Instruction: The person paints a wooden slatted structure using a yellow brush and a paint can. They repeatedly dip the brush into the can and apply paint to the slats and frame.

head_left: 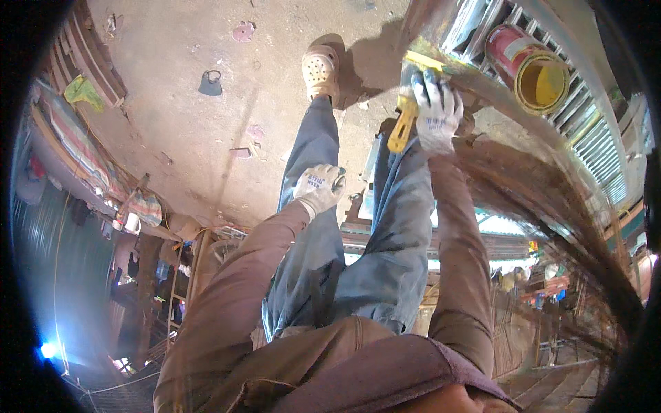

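Note:
My left hand [320, 187], in a white glove, rests by my left knee with its fingers curled in. A dark patch shows at its fingertips, and whether anything lies inside I cannot make out. My right hand [438, 113], also gloved and dark at the fingertips, holds a putty knife [402, 129] with a yellow handle. Its fingers stretch along the grey blade, partly covering it. Bright yellow paste [425, 60] shows just past the fingertips, beside a curved, yellow-smeared metal edge [468, 76].
A red can [525, 65] with yellow inside lies tilted on a slatted metal frame [585, 131] at the right. My pale clog [321, 72] stands on the dusty floor, near a dark strapped item [211, 84] and scattered scraps. Striped sacking [82, 144] lies at the left.

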`<act>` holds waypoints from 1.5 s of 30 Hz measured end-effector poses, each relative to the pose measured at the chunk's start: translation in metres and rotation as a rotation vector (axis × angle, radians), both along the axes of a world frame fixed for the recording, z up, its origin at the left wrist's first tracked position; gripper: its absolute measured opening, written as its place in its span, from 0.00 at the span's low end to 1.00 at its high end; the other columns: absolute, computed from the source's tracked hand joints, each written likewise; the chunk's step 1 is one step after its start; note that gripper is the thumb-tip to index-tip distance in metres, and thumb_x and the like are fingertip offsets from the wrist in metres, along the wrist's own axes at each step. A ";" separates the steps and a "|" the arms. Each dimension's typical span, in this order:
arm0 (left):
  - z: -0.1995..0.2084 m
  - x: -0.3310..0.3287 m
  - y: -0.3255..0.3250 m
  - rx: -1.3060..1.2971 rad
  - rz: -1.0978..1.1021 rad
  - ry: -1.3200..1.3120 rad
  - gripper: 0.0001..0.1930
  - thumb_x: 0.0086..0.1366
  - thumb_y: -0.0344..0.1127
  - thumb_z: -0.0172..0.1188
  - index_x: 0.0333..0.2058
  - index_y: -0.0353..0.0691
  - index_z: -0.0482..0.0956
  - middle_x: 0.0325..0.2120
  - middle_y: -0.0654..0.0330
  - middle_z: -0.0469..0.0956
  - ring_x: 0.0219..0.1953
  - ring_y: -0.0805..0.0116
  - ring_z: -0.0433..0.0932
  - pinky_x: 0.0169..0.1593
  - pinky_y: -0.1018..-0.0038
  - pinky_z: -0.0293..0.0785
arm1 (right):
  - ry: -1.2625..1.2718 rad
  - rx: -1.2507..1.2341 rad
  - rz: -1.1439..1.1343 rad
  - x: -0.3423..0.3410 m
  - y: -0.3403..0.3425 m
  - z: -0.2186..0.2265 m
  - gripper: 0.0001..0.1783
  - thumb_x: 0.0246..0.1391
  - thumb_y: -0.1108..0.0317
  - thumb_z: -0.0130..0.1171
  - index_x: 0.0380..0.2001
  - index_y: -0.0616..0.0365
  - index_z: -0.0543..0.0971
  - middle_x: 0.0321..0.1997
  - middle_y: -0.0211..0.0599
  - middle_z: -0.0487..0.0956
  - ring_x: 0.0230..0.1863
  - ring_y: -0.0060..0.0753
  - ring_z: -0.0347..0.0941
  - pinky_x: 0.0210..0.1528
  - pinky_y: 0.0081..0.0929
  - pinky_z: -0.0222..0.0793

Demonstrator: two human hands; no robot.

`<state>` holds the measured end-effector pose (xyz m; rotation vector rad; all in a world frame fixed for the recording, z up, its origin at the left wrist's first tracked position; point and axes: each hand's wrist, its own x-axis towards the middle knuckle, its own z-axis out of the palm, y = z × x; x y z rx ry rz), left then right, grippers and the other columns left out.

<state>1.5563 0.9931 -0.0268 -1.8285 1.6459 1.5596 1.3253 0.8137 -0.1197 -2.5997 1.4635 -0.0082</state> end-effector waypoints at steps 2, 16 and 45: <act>0.001 0.000 0.000 -0.034 0.013 -0.002 0.12 0.59 0.43 0.54 0.37 0.43 0.77 0.36 0.55 0.79 0.41 0.55 0.77 0.46 0.61 0.71 | 0.052 0.103 0.048 -0.002 0.006 0.012 0.23 0.46 0.66 0.54 0.49 0.38 0.78 0.54 0.22 0.75 0.55 0.34 0.67 0.61 0.44 0.60; 0.009 -0.003 -0.023 0.066 -0.031 -0.023 0.13 0.61 0.45 0.52 0.37 0.43 0.77 0.36 0.53 0.78 0.42 0.54 0.77 0.47 0.59 0.72 | -0.052 0.277 -0.168 0.065 0.039 0.037 0.28 0.47 0.61 0.51 0.56 0.41 0.73 0.56 0.22 0.74 0.52 0.32 0.69 0.52 0.45 0.59; 0.009 -0.009 -0.034 0.112 -0.107 -0.062 0.15 0.61 0.45 0.53 0.39 0.41 0.76 0.37 0.53 0.78 0.44 0.53 0.76 0.48 0.59 0.71 | -0.125 0.284 -0.459 0.061 0.043 0.015 0.20 0.50 0.61 0.59 0.49 0.41 0.77 0.49 0.25 0.77 0.47 0.31 0.74 0.42 0.37 0.69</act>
